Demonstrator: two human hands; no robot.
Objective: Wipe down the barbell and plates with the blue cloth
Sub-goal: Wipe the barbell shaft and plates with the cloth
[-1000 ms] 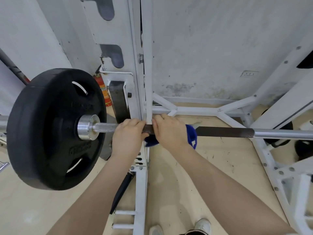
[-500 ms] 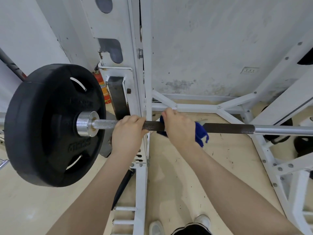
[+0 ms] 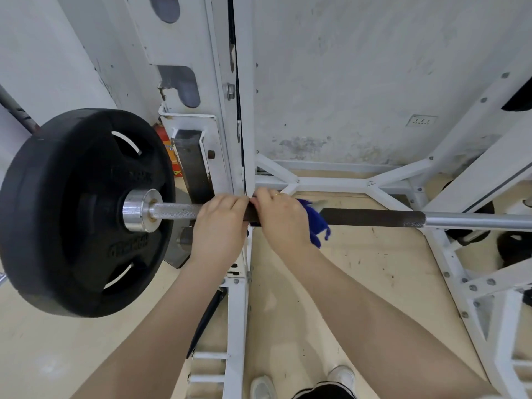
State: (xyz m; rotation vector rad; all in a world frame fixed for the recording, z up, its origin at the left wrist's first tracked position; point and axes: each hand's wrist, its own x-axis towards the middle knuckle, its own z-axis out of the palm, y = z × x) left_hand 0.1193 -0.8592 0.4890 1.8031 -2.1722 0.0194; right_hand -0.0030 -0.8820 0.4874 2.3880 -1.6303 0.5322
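Gripping one barbell (image 3: 374, 218): left hand (image 3: 218, 226) bare, right hand (image 3: 283, 218) around one blue cloth (image 3: 315, 223); one plate (image 3: 83, 208).

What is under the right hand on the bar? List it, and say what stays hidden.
Under the right hand lies the blue cloth, wrapped on the barbell; its loose end hangs out on the right. The cloth's folds and the bar surface under the grip are covered.

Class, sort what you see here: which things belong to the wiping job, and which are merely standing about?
Part of the job:
- barbell, gripped by the left hand
- blue cloth, held on the bar by the right hand
- black plate

Standing about:
- white rack
- fire extinguisher
- wall socket
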